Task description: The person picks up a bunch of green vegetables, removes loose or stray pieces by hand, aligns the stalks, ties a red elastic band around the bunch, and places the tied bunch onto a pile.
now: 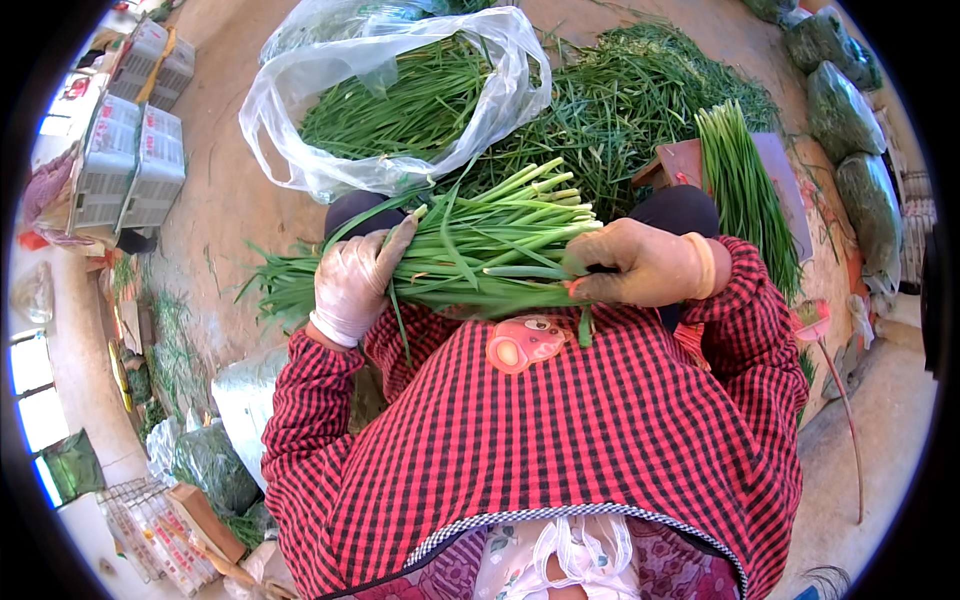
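Observation:
Across my lap lies a thick bunch of garlic chives (470, 240), pale cut ends toward the right and loose leaf tips toward the left. My left hand (354, 282), in a thin whitish glove, is wrapped round the leafy part with its thumb on top. At the other end my right hand (645, 262), in a stained glove, pinches a single chive stalk (525, 271) between thumb and fingers, beside the cut ends. A small orange-red spot shows at its fingertips; I cannot make out what it is. A loose bit of leaf (585, 326) hangs below that hand.
Ahead, an opened clear plastic bag (272, 118) holds more chives. A heap of loose greens (640, 90) spreads behind it. At right, a neat chive bundle (745, 190) rests on a low stand (785, 180). Filled bags (865, 210) line the far right; white crates (150, 165) stand left.

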The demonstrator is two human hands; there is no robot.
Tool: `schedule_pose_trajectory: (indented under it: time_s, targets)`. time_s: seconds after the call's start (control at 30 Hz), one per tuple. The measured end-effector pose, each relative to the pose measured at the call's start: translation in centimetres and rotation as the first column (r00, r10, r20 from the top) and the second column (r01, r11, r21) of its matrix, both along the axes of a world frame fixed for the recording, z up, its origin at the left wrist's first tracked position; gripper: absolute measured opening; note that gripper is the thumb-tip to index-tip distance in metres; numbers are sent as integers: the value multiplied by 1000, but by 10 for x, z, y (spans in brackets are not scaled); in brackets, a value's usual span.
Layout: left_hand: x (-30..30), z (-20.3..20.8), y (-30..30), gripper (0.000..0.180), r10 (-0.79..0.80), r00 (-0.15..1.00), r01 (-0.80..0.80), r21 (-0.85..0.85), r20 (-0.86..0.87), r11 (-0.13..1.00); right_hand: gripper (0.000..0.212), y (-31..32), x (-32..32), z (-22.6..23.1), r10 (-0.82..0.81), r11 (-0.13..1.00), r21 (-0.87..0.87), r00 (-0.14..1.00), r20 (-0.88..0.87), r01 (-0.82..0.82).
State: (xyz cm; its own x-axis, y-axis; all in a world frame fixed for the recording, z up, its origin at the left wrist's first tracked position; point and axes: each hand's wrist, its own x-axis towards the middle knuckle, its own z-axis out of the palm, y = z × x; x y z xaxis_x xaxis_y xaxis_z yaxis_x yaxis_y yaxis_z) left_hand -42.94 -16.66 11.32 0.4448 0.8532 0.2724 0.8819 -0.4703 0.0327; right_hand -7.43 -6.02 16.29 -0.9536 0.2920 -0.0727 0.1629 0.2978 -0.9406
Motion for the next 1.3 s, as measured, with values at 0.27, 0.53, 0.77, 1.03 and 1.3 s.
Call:
schedule_pose_trajectory:
  time_s: [0.27,0.53,0.77,1.03,1.3]
  targets:
    - [-56,0,-14,64,260,965,-253,152,-26,955,39,21,77,5,-483,876,261,724,493,406]
    - [-40,7,-15,70,323,942,-300,206,-91,931,62,-11,-56,-61,-417,721,-556,900,129,413]
    - [-37,7,-15,68,274,961,-260,206,-42,944,25,-14,-56,-58,-409,631,-710,912,39,313]
    - [-42,7,-22,67,301,951,-279,235,-66,931,23,22,15,-58,-753,628,-334,657,-33,703]
    - [-38,12,-18,67,317,937,-267,286,-144,920,29,0,-50,-48,-632,653,332,731,-258,681]
